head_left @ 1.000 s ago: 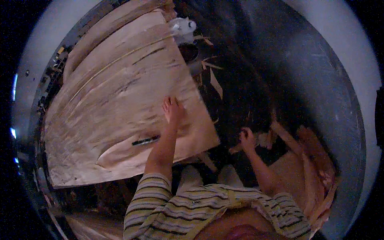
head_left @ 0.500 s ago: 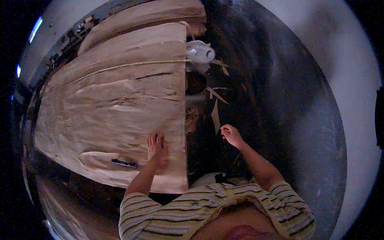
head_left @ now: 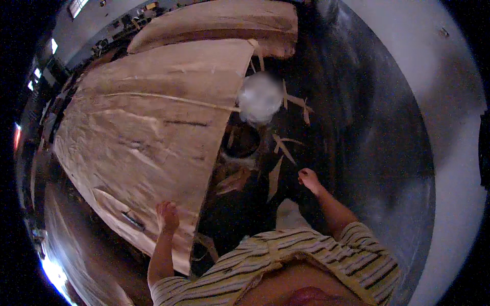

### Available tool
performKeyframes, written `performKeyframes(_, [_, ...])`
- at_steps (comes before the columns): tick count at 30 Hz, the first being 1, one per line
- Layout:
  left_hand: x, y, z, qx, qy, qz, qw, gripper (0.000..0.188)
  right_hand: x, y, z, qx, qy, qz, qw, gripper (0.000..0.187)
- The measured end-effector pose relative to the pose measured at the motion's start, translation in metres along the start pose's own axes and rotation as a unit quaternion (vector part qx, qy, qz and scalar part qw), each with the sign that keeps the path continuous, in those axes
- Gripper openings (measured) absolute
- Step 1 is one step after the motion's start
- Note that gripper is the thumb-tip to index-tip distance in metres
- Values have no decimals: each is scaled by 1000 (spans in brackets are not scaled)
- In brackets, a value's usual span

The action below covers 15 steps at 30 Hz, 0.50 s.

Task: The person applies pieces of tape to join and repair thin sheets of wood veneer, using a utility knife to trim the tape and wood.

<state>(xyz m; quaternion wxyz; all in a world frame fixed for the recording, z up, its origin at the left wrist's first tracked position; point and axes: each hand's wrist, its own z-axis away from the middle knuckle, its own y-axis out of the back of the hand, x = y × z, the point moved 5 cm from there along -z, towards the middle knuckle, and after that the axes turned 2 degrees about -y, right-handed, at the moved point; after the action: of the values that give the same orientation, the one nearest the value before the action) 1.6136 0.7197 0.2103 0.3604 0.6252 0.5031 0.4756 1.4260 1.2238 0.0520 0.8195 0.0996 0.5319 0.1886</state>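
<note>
My left hand point(head_left: 167, 217) rests on a large table-high spread of thin tan wood veneer sheets point(head_left: 153, 168), close to its near edge, with its fingers apart and slightly bent. A dark slim tool point(head_left: 133, 220), maybe a knife, lies on the veneer to the left of that hand. My right hand point(head_left: 309, 180) hangs over the dark floor, off the veneer, its fingers curled together. Whatever it may hold is hidden. A pointed veneer scrap point(head_left: 275, 178) lies on the floor left of the right hand. A long pale strip point(head_left: 173, 98) crosses the far part of the sheets.
Beyond the sheet edge is a whitish, blurred round bundle point(head_left: 260, 97), with a dark round container point(head_left: 242, 142) nearer me. More thin scraps point(head_left: 286, 149) lie on the dark floor point(head_left: 367, 153). Another veneer stack point(head_left: 219, 25) stands farther back. A pale wall point(head_left: 454, 153) rises at right.
The view has turned, so the veneer edge now slants. My left hand is farther left, nearer the dark tool. My right hand stays curled, now slightly farther from the pointed scrap.
</note>
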Motion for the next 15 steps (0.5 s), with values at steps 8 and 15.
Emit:
performKeyframes(8, [102, -131, -48, 108, 288, 447, 840, 26, -39, 13, -214, 44, 138, 49, 988, 14])
performKeyframes(15, [153, -154, -144, 12, 183, 262, 948, 12, -150, 15, -299, 43, 241, -57, 968, 11])
